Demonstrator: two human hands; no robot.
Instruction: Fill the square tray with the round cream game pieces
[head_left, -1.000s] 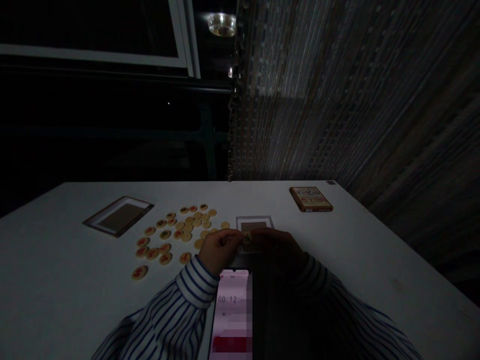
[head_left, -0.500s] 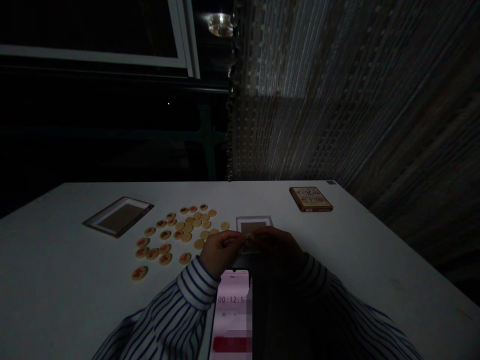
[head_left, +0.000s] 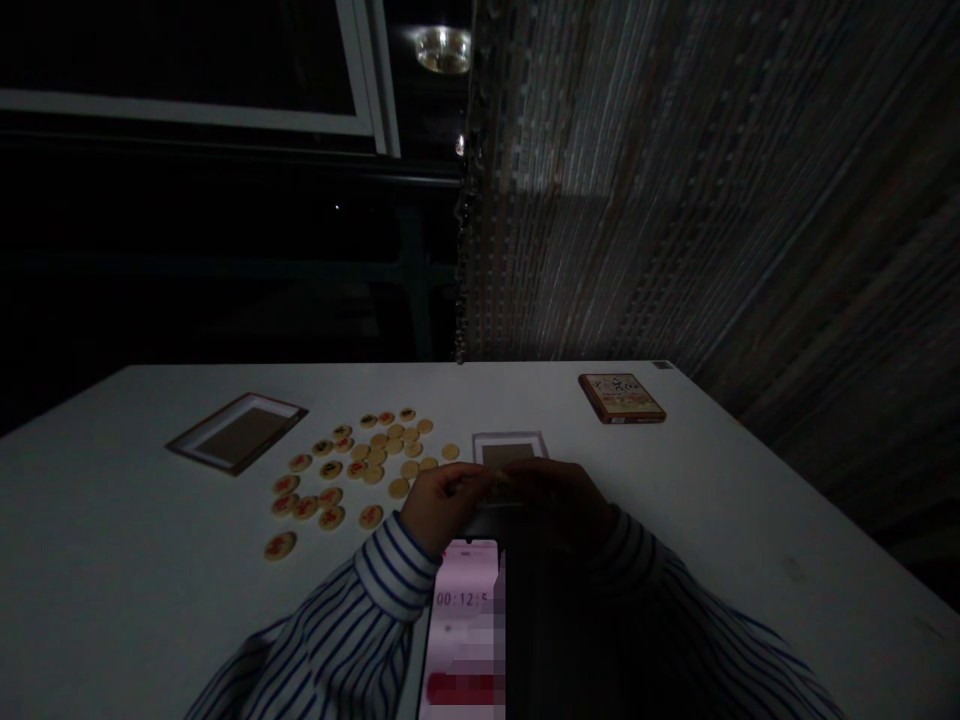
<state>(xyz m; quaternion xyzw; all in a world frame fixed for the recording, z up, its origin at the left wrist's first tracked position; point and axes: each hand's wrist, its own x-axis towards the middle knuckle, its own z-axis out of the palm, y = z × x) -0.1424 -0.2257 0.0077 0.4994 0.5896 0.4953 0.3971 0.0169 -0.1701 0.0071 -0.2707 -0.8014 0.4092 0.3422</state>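
Note:
My left hand and my right hand meet at their fingertips, pinching a small round Chinese chess piece between them. Only a sliver of it shows, and its marking is hidden. Beneath and just behind the fingers lies a shallow white-rimmed box, its near part covered by my hands. To the left several round wooden chess pieces are spread on the table, some with red or black characters up, others showing plain faces. My right hand is in deep shadow.
A phone with a lit timer screen lies below my wrists. An open shallow box with brown edges sits at the left of the white table. A closed printed box rests back right. A string curtain hangs behind.
The chess piece has turned between my fingertips, and its marked face no longer shows. My right fingers sit slightly lower over it. The loose pieces and boxes have not moved.

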